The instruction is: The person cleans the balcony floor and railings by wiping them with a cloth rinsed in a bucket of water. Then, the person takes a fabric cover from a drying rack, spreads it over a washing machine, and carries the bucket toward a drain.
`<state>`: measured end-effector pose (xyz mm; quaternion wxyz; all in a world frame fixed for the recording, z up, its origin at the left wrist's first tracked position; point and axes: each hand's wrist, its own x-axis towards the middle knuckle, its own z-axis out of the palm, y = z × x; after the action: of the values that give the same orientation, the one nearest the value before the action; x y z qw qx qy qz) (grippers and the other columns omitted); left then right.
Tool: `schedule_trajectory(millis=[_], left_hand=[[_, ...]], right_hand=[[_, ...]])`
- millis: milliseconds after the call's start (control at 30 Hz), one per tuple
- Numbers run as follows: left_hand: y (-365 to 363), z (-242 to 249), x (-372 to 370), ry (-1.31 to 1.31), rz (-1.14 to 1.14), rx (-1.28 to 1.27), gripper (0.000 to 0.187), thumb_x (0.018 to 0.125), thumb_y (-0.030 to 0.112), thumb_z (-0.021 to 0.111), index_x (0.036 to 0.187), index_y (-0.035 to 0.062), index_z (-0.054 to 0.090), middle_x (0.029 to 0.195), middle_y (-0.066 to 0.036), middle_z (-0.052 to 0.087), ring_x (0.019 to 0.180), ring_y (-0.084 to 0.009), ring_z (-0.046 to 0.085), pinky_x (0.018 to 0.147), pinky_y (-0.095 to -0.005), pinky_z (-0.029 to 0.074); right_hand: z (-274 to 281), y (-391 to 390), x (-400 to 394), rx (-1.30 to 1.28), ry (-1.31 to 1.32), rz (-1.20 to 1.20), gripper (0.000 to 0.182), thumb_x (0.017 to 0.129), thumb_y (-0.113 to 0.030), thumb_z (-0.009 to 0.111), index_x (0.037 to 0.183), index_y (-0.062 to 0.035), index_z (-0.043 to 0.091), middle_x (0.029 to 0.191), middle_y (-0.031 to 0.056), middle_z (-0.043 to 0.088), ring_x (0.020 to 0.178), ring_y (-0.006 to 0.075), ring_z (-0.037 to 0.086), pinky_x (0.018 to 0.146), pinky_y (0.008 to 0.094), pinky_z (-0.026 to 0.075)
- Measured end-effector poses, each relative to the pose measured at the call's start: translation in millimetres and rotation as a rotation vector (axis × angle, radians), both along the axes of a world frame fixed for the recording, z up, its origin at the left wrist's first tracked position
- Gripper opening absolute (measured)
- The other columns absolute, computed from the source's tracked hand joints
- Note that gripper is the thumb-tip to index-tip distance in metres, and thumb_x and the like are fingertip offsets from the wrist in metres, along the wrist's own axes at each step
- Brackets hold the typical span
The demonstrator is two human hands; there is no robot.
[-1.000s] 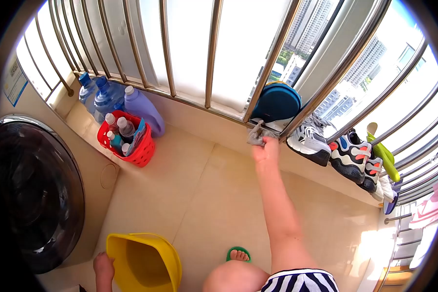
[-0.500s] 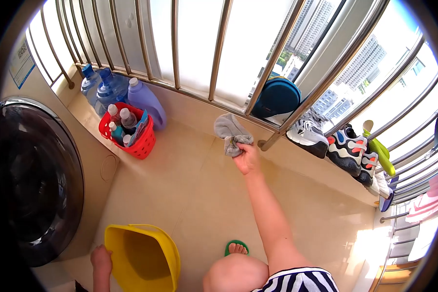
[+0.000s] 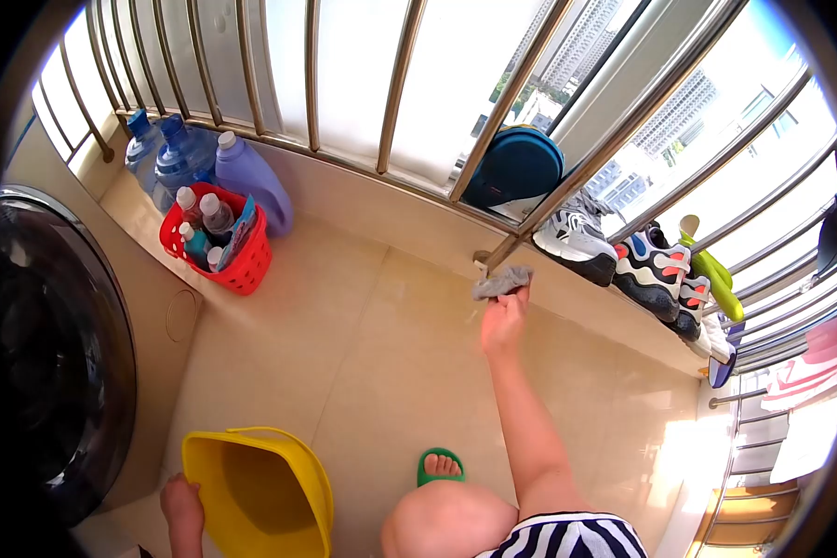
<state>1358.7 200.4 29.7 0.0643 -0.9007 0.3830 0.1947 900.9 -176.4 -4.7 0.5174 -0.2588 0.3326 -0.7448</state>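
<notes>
My right hand [image 3: 505,321] is closed on a crumpled grey cloth [image 3: 502,282], held out near the low ledge below the railing. The folds of the cloth hide part of the fingertips. At the lower left, my left hand [image 3: 182,507] grips the rim of a yellow bucket [image 3: 321,493]. The bucket is tilted so its mouth faces me, and nothing shows inside. Its thin yellow handle lies along the upper rim.
A washing machine [image 3: 158,372] stands at the left. Beyond it are a red basket [image 3: 256,265] of bottles, a purple jug [image 3: 256,181] and large blue water bottles [image 3: 184,153]. Shoes [image 3: 577,237] line the ledge [image 3: 614,330] by the metal railing [image 3: 395,88]. A green-sandalled foot [image 3: 442,465] is below.
My right hand has carried the grey cloth to the right, toward the ledge under the shoes, and the cloth looks more bunched. My left hand still holds the bucket. The view has shifted slightly.
</notes>
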Motion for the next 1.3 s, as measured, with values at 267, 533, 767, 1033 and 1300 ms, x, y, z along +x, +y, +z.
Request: schedule_trajectory(millis=[267,533,767,1033,1300], left_hand=[[6.7,-10.2,3.4,-0.013,-0.023,0.084,0.016,0.078,0.006,0.062,0.090,-0.0046,0.061,0.090,-0.023,0.061,0.084,-0.0401,0.058,0.074,-0.0447,0.046],[12.0,-10.3,12.7,0.025,0.053,-0.037,0.010,0.075,0.000,0.059,0.082,-0.0069,0.060,0.081,-0.024,0.061,0.082,-0.0399,0.059,0.070,-0.0445,0.045],[7.1,-7.3,11.8,0.056,0.078,0.000,0.013,0.076,0.000,0.058,0.087,-0.0056,0.063,0.083,-0.024,0.062,0.081,-0.0399,0.060,0.069,-0.0434,0.046],[8.7,-5.8,6.4,0.016,0.023,0.039,0.010,0.075,-0.002,0.059,0.083,-0.0057,0.061,0.079,-0.025,0.060,0.078,-0.0403,0.059,0.068,-0.0435,0.045],[7.7,5.8,5.6,0.020,0.089,0.012,0.011,0.074,-0.001,0.060,0.083,-0.0065,0.059,0.081,-0.025,0.059,0.081,-0.0409,0.058,0.069,-0.0442,0.044]], right_hand=[[-5.0,-77.4,21.4,0.314,1.254,-0.499,0.065,0.089,-0.009,0.047,0.142,0.0050,0.012,0.137,0.0294,0.031,0.121,0.0399,0.040,0.101,0.0463,0.032],[-50.1,-91.3,26.6,0.323,1.217,-0.591,0.067,0.086,-0.004,0.049,0.140,0.0032,0.012,0.138,0.0271,0.025,0.119,0.0422,0.034,0.100,0.0486,0.029],[-15.3,-94.3,33.1,0.291,1.182,-0.561,0.067,0.085,-0.005,0.052,0.140,0.0038,0.015,0.136,0.0260,0.030,0.119,0.0404,0.039,0.103,0.0461,0.026],[-84.6,-60.3,-1.9,0.249,1.128,-0.439,0.063,0.082,0.007,0.055,0.138,-0.0004,0.026,0.136,0.0203,0.032,0.126,0.0305,0.039,0.103,0.0378,0.032],[-23.5,-60.8,-88.3,0.068,1.070,-0.552,0.035,0.075,0.004,0.064,0.109,-0.0025,0.056,0.115,0.0105,0.050,0.104,0.0227,0.054,0.082,0.0309,0.047]])
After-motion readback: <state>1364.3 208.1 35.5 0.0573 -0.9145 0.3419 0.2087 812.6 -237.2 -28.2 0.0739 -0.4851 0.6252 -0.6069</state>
